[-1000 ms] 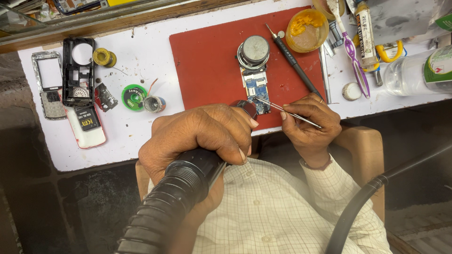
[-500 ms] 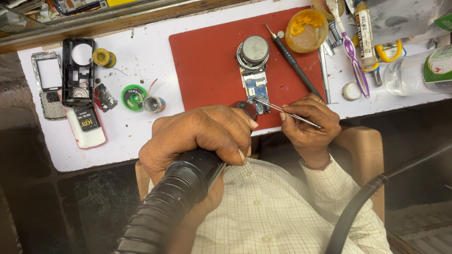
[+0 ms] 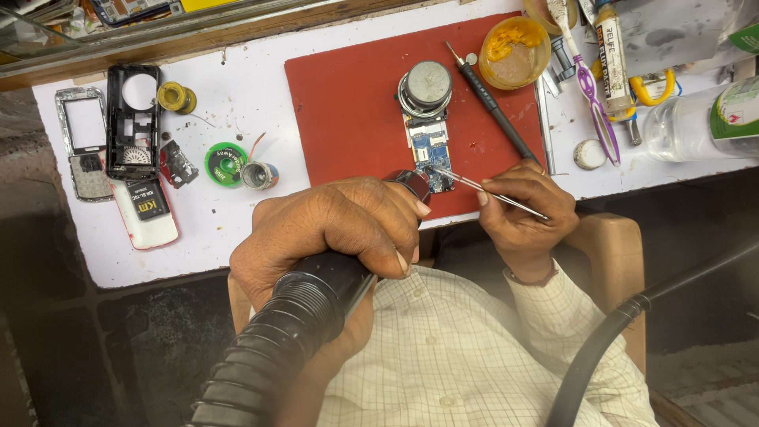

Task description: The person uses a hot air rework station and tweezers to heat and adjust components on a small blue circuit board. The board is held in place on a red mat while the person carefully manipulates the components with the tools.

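on the red mat (image 3: 348, 103), our left hand (image 3: 332, 229) clenches the hot-air nozzle (image 3: 407, 180) over the circuit board (image 3: 431, 150). our right hand (image 3: 526, 209) pinches tweezers (image 3: 474, 188) at it. heating looks underway; steadiness matters.

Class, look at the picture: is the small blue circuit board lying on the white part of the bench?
No: the circuit board lies on the red mat, below a round metal part.

You get bright, even overhead light on the white bench (image 3: 237, 103), soft short shadows, dim murky lower corners, slight blur on your near hose (image 3: 269, 356), mild edge bending.
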